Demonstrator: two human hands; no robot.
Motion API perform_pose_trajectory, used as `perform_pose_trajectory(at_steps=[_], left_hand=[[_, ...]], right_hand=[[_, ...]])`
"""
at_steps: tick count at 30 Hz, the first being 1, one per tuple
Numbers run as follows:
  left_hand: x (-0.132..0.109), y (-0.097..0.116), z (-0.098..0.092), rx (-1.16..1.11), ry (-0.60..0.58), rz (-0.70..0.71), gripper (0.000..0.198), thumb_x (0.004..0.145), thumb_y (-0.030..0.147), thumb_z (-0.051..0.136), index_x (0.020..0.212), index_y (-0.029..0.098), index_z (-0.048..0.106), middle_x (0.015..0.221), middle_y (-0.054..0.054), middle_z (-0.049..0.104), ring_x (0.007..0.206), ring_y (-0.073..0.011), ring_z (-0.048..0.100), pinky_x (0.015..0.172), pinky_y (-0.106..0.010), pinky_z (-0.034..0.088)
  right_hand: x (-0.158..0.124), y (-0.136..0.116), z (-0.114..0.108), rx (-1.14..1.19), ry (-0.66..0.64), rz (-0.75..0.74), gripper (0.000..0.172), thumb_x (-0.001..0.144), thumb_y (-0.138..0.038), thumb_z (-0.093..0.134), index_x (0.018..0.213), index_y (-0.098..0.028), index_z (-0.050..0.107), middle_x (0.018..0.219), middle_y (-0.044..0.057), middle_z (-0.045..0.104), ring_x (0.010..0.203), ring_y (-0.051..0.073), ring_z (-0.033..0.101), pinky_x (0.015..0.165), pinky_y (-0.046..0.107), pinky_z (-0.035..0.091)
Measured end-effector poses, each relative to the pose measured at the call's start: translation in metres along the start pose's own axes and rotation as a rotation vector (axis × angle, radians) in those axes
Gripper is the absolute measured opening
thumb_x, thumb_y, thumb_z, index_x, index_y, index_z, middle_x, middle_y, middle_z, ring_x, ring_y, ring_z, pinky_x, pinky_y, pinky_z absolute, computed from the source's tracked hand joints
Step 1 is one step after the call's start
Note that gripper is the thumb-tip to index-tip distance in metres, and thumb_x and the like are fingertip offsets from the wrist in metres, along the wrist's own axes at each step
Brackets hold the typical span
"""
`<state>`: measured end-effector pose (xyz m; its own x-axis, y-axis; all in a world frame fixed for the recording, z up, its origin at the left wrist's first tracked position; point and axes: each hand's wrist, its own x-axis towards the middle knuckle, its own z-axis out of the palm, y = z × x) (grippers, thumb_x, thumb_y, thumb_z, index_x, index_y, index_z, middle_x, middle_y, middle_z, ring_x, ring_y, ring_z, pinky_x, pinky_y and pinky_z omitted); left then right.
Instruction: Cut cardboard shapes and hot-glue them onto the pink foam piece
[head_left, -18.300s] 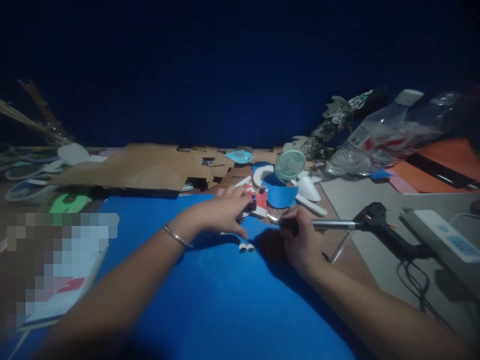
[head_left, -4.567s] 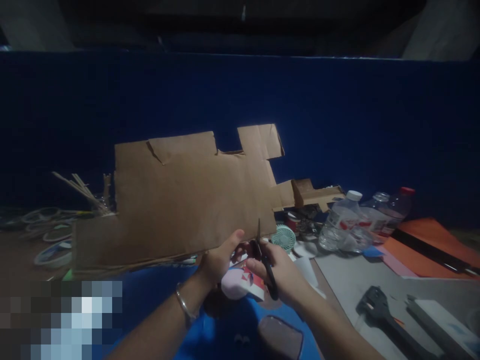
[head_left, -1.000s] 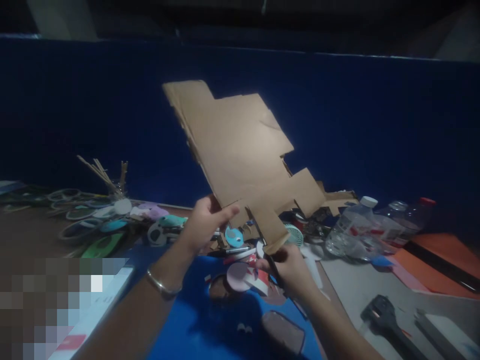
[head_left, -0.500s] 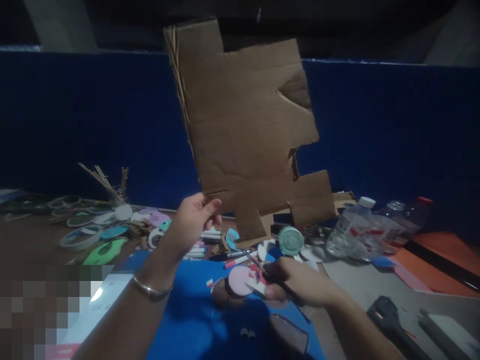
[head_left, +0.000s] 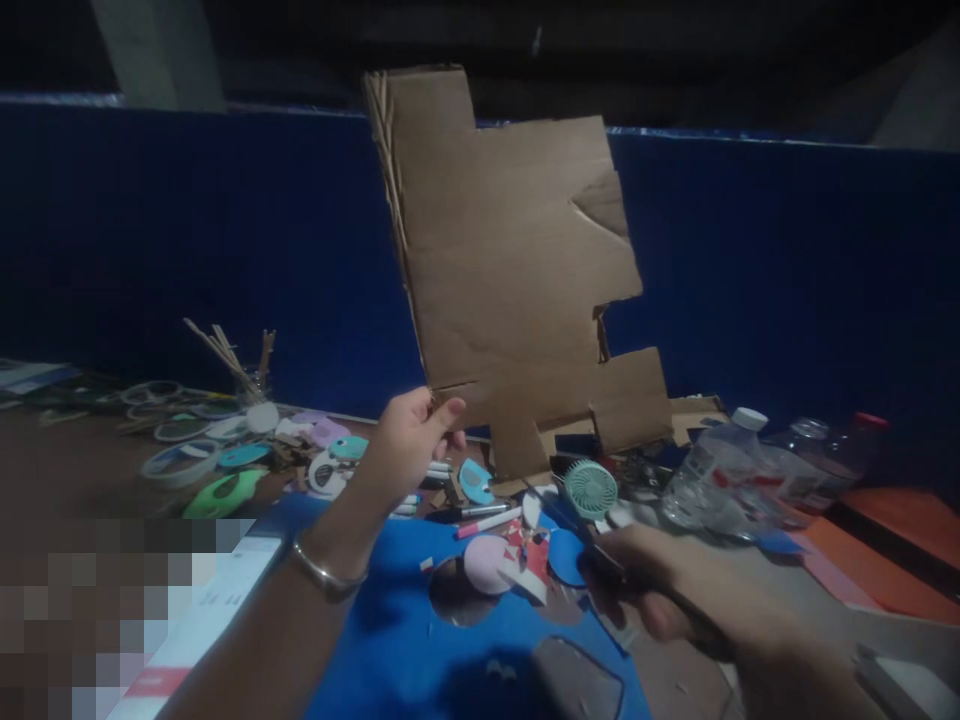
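My left hand point(head_left: 412, 435), with a silver bangle at the wrist, pinches the lower left edge of a large brown cardboard sheet point(head_left: 517, 250). The sheet is upright, with notched edges and a folded flap along its left side. Closed around black-handled scissors point(head_left: 581, 535), my right hand point(head_left: 675, 590) is below and right of the cardboard, apart from it. Motion blurs this hand and the blades. Left of the scissors lie a pale pink paper disc point(head_left: 486, 563) and a blue disc point(head_left: 567, 557). Under them is a blue sheet point(head_left: 405, 610) with a round hole.
A small mint fan point(head_left: 590, 489), markers point(head_left: 480, 522) and paper scraps are behind the blue sheet. Plastic bottles point(head_left: 716, 470) and orange sheets point(head_left: 892, 545) are on the right. Tape rolls point(head_left: 180, 462) and a jar of sticks point(head_left: 251, 380) are at the left, before a blue partition point(head_left: 187, 230).
My right hand has moved right with the scissors, away from the pink disc, uncovering the blue disc. My left hand still holds the cardboard. The whole view has shifted slightly.
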<state>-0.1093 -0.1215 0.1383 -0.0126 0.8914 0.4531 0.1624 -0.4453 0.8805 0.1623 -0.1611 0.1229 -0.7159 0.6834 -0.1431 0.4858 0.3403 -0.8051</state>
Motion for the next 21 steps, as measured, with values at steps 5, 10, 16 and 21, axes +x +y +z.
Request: perform_pose_trajectory(at_steps=[5, 10, 16, 21], left_hand=[[-0.007, -0.002, 0.012, 0.097, -0.02, -0.035, 0.036, 0.079, 0.048, 0.054, 0.067, 0.015, 0.053, 0.052, 0.0, 0.058, 0.039, -0.0061, 0.041, 0.039, -0.017, 0.031], [-0.014, -0.002, 0.023, 0.166, -0.065, -0.022, 0.037, 0.081, 0.047, 0.051, 0.064, 0.014, 0.054, 0.052, -0.001, 0.057, 0.042, -0.0067, 0.043, 0.04, -0.017, 0.031], [-0.017, -0.005, 0.03, 0.03, -0.078, -0.081, 0.033, 0.082, 0.043, 0.052, 0.069, 0.013, 0.056, 0.05, 0.0, 0.057, 0.038, -0.0056, 0.04, 0.039, -0.017, 0.028], [-0.015, -0.001, 0.029, -0.121, -0.132, -0.171, 0.029, 0.081, 0.04, 0.053, 0.075, 0.013, 0.058, 0.046, 0.002, 0.056, 0.033, -0.0034, 0.035, 0.034, -0.015, 0.021]], right_hand=[[0.025, -0.004, 0.029, 0.075, 0.119, -0.072, 0.071, 0.068, -0.08, 0.033, 0.068, -0.014, 0.056, 0.064, 0.003, 0.05, 0.057, 0.013, 0.044, 0.047, 0.023, 0.03], [0.047, -0.001, 0.05, 0.218, 0.309, -0.124, 0.061, 0.074, -0.074, 0.037, 0.072, -0.015, 0.053, 0.061, 0.0, 0.048, 0.054, 0.012, 0.042, 0.048, 0.022, 0.03], [0.059, 0.001, 0.058, 0.293, 0.456, -0.177, 0.066, 0.062, -0.081, 0.043, 0.056, -0.015, 0.05, 0.052, -0.001, 0.043, 0.05, 0.012, 0.04, 0.047, 0.023, 0.029], [0.064, 0.006, 0.063, 0.278, 0.56, -0.112, 0.056, 0.062, -0.069, 0.058, 0.056, -0.014, 0.056, 0.056, -0.001, 0.045, 0.055, 0.013, 0.039, 0.049, 0.022, 0.029]])
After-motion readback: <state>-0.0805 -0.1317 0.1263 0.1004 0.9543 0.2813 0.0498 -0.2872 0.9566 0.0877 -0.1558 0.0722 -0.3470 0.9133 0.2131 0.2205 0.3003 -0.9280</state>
